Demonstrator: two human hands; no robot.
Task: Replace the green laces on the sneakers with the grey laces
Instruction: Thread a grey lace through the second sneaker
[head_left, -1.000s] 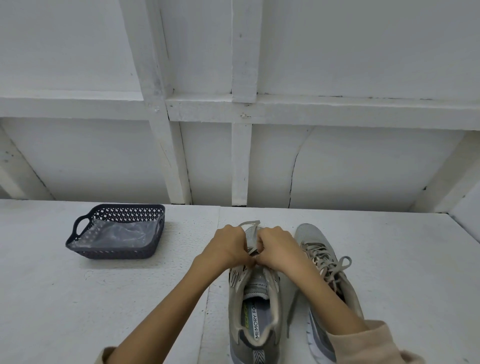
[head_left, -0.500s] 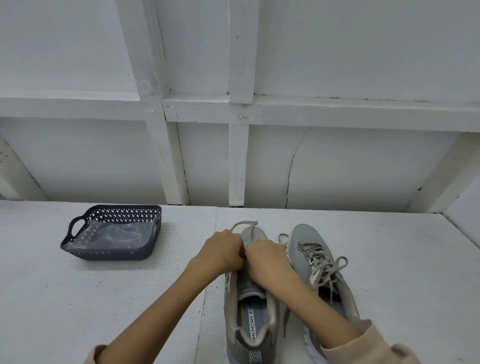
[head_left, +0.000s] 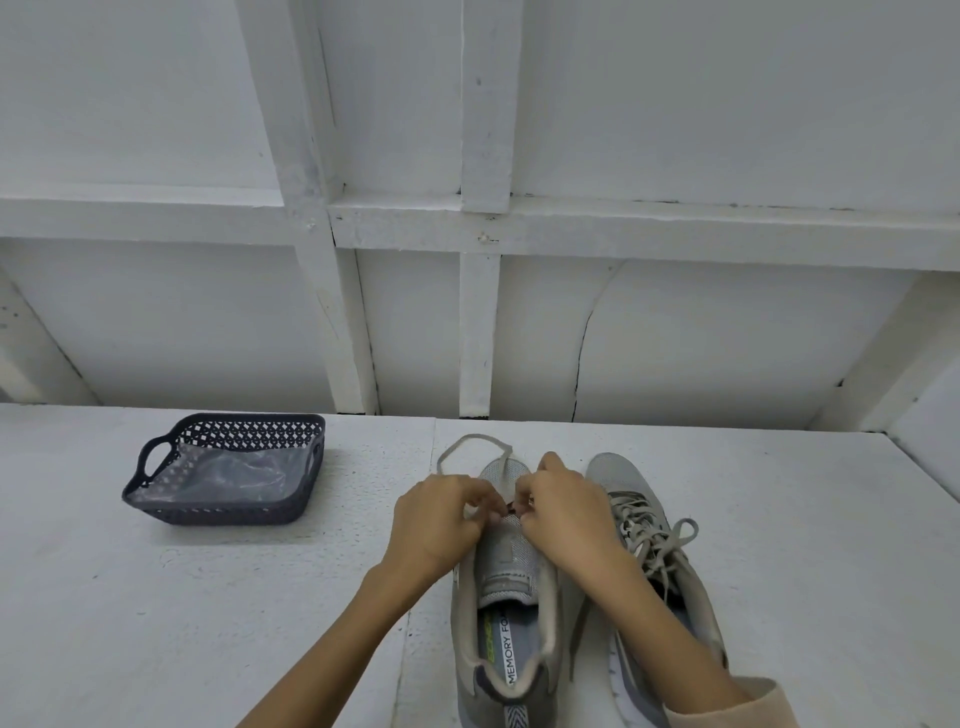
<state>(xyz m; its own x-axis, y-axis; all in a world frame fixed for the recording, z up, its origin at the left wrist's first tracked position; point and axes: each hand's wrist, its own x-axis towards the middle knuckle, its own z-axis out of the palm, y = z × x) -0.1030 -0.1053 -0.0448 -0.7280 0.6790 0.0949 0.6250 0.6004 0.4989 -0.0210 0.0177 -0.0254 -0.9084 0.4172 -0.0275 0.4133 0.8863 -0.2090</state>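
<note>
A: Any writing to read?

B: Only on the insole (head_left: 508, 649) of the grey mesh sneaker (head_left: 506, 561) in the middle. It has white capitals on a dark strip, "MEMORY FOA", and the rest is cut off by the heel collar. A lime-green logo runs beside it, too hidden to read.

A: Where does that sneaker stand?

B: On the white painted table (head_left: 156, 597), toe toward the white panelled wall (head_left: 675, 338), heel toward the person. Its tongue lies bare.

A: And the hands?

B: Both are over the toe end, close together, fingers curled. The left hand (head_left: 441, 519) pinches the grey-beige flat lace (head_left: 478, 438), which loops out past the toe onto the table. The right hand (head_left: 566, 512) pinches the same lace by a small dark tip between the fingertips. I cannot tell which eyelet it meets.

A: The other shoe?

B: The second grey sneaker (head_left: 618, 473) stands just beside it on the right, laced in a matching colour and tied in a bow (head_left: 670, 540). The right forearm, in a beige sleeve (head_left: 727, 701), crosses over it.

A: Anything else?

B: A dark blue-grey perforated plastic basket (head_left: 150, 499) with handles sits well apart on the left, with a clear plastic bag (head_left: 234, 473) inside.
</note>
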